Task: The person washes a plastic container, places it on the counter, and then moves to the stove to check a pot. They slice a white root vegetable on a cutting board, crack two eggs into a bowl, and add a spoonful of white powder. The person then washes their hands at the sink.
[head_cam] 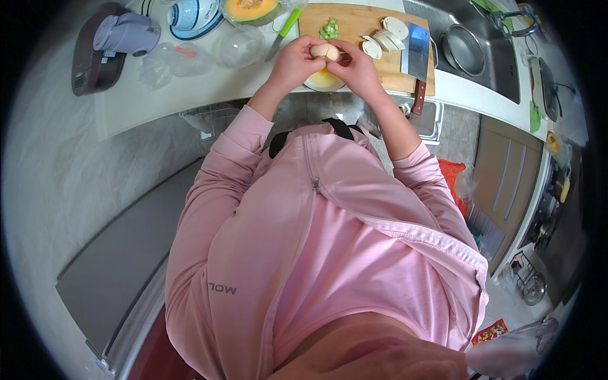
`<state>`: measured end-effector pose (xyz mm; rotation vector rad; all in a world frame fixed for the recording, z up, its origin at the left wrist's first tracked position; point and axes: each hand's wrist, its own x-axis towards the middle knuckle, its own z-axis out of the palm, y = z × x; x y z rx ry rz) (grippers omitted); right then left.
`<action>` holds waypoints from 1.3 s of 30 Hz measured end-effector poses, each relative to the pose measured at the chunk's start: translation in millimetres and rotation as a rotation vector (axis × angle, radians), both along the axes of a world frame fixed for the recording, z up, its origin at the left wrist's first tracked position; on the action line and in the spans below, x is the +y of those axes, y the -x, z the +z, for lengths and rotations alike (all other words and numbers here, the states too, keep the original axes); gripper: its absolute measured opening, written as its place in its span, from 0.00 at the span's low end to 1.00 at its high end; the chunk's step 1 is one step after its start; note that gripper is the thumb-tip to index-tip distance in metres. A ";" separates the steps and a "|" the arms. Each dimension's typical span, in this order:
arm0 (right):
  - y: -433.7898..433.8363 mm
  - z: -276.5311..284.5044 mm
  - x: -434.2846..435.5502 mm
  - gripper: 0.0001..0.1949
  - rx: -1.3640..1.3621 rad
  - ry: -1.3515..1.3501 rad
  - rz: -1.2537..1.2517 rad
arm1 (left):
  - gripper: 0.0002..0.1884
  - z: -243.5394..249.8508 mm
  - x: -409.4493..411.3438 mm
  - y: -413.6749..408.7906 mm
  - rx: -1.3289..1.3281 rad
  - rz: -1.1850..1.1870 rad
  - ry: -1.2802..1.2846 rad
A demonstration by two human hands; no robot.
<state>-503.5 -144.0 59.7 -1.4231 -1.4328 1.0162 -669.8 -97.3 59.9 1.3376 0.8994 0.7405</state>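
Note:
A cracked egg (325, 52) is held between my left hand (300, 59) and my right hand (353, 66), with fingers and thumbs on both sides of its shell. Just below it, a small pale bowl (324, 84) shows yellow egg in it, partly hidden by my hands. Behind them lies a wooden cutting board (354, 19) with chopped green pieces (329, 29) and thick white slices (385, 38), their kind unclear. On the board's right side rests a cleaver (416, 50), its brown handle jutting over the counter's front edge.
Left of the board are a green-handled knife (286, 28), a clear plastic bowl (241, 46), a cut melon (251, 9), blue-and-white bowls (194, 16) and a lavender jug-like container (127, 34). To the right, a metal bowl (463, 50) sits in the sink (498, 71).

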 end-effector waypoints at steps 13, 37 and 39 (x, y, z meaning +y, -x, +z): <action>-17.1 4.0 -3.5 0.21 -0.715 -0.388 0.221 | 0.18 -0.6 -3.9 15.7 0.508 -0.072 -0.862; -17.9 18.9 -10.3 0.18 -0.564 -0.206 0.157 | 0.19 16.3 -25.7 10.1 0.653 -0.023 -0.870; -14.9 35.3 -20.3 0.19 -0.467 -0.320 0.084 | 0.19 33.3 -41.7 3.7 0.575 0.087 -0.920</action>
